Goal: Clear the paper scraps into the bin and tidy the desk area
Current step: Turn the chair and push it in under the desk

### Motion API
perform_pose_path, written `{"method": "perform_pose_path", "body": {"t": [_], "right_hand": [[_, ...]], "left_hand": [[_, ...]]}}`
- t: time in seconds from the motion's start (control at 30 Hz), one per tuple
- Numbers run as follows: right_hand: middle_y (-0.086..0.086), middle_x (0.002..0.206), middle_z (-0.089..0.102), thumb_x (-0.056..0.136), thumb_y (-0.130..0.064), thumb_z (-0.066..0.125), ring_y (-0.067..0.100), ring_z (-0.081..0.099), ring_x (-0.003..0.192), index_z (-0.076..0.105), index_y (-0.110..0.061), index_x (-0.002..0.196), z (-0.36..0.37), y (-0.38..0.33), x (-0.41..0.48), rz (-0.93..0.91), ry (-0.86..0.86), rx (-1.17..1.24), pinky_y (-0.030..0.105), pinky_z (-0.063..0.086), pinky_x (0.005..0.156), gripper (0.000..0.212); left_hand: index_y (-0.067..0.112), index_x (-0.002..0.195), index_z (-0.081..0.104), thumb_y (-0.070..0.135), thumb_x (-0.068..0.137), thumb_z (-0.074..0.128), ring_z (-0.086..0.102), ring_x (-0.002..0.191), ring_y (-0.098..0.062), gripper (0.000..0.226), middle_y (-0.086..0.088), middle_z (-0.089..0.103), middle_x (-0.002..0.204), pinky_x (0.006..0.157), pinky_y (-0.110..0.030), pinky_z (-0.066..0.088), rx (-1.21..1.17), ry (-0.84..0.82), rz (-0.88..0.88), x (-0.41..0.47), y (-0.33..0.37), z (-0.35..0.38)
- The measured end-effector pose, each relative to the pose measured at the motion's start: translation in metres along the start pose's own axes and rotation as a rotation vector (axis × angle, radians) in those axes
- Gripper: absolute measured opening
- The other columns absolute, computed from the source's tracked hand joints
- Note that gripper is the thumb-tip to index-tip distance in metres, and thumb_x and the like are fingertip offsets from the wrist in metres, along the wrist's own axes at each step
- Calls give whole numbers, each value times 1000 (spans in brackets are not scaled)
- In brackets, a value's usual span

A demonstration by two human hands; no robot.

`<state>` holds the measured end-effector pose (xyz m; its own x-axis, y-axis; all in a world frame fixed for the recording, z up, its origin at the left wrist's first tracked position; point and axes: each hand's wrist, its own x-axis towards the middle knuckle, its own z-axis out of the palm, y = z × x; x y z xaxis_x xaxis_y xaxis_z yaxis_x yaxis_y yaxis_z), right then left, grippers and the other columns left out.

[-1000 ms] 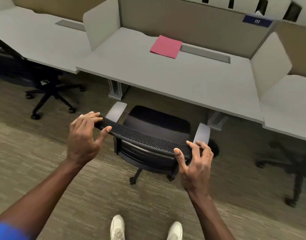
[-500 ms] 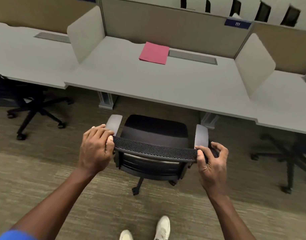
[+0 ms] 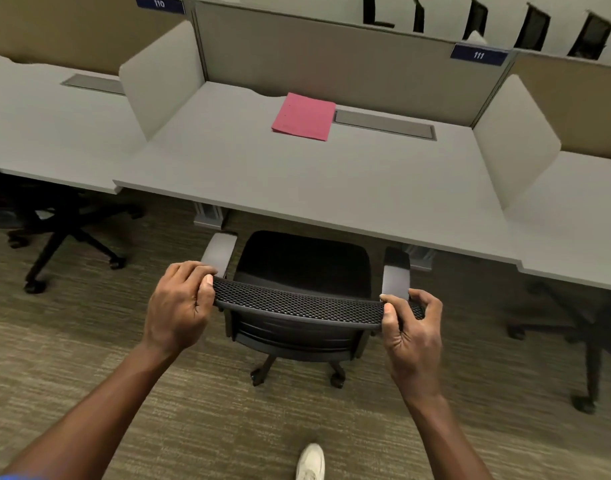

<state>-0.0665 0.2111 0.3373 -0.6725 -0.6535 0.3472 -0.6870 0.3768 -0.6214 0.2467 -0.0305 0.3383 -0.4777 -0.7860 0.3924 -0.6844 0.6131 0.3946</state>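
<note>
Both hands, left hand (image 3: 179, 303) and right hand (image 3: 411, 323), have now closed around the chair (image 3: 297, 306) backrest, nudging it toward the desk (image 3: 297, 188); tidying is nearly done.

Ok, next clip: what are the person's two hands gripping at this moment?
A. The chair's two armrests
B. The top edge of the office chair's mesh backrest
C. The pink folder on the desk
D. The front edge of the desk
B: the left hand and right hand close on either end of the mesh backrest, while the pink folder lies untouched on the desk.
</note>
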Motion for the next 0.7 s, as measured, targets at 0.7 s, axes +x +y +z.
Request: {"method": "perform_pose_path", "body": {"t": [0.7], "right_hand": [[8,128,46,106,-53,42,21,50,122,73,-25,122,43,50,149,-58,-20,2,24,48,85,45]], "left_hand": [[19,116,72,34,105,35,62,108,-25,41,-2,69,119,89,-46,46,19,6,-101,132,20,77]]}}
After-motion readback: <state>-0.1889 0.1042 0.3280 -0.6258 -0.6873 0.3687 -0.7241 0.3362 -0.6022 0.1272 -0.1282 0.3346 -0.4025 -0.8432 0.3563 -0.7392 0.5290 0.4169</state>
